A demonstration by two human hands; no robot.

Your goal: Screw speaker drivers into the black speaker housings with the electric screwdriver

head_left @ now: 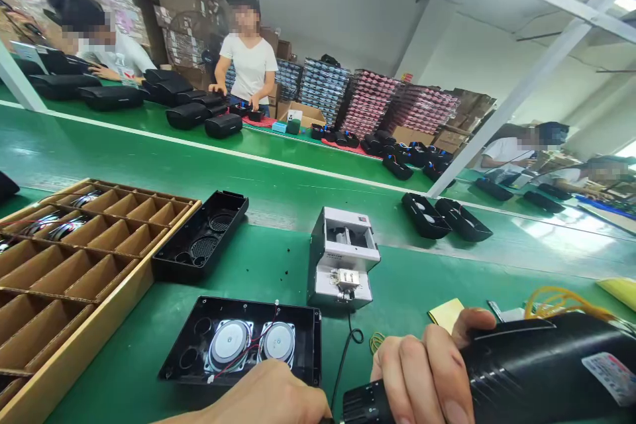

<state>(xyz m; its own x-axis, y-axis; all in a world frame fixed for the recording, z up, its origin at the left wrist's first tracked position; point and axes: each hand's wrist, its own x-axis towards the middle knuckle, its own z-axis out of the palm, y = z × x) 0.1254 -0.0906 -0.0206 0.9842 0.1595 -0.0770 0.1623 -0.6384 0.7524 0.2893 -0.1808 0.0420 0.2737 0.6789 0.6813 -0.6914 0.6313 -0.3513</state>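
Observation:
A black electric screwdriver (531, 364) lies across the lower right, my right hand (427, 368) wrapped round its body. Its ribbed collar points left, toward my left hand (271, 394), which is curled at the bottom edge. The fingertips of that hand are mostly out of sight beside the screwdriver's tip, so what they pinch cannot be made out. Just beyond it is an open black speaker housing (183, 328) with two round speakers (228, 342) seated in it. Thin red and black wires with white connectors run over the speakers.
A white screw feeder (348, 255) stands mid-table, its black cable trailing forward. To the left are a divided cardboard box (84, 324) holding some speakers and an empty black housing (203, 238). More housings (427, 215) lie farther right. Several co-workers sit or stand across the bench.

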